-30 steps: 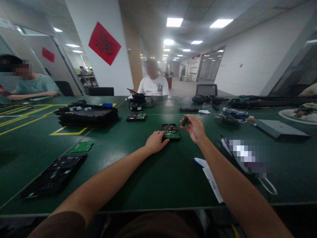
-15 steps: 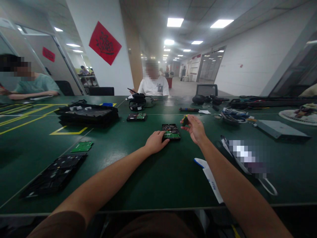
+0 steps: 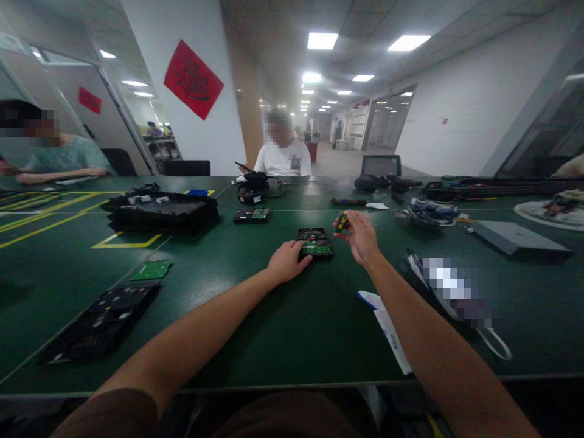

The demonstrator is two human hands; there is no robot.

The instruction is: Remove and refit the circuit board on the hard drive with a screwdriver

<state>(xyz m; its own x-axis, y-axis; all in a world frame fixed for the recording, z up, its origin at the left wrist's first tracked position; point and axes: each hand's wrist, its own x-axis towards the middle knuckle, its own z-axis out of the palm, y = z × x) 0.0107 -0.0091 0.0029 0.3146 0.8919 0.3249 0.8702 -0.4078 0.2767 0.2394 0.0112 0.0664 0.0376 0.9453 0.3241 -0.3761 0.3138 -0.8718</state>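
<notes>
A hard drive lies on the green table in front of me, a green circuit board on its near half. My left hand grips its left side, fingers on the edge and thumb by the near corner. Just right of the drive, my right hand is raised, closed on the yellow and black handle of a screwdriver. Its thin shaft points down toward the drive's right edge; whether the tip touches a screw cannot be made out.
Another drive lies farther back. Leftward are stacked black trays, a loose green board and a black bracket. A white strip, grey metal box and cable bundle are rightward. A person sits opposite.
My right hand has turned the screwdriver handle slightly, so more of its yellow shows. The left hand and the hard drive have stayed in place.
</notes>
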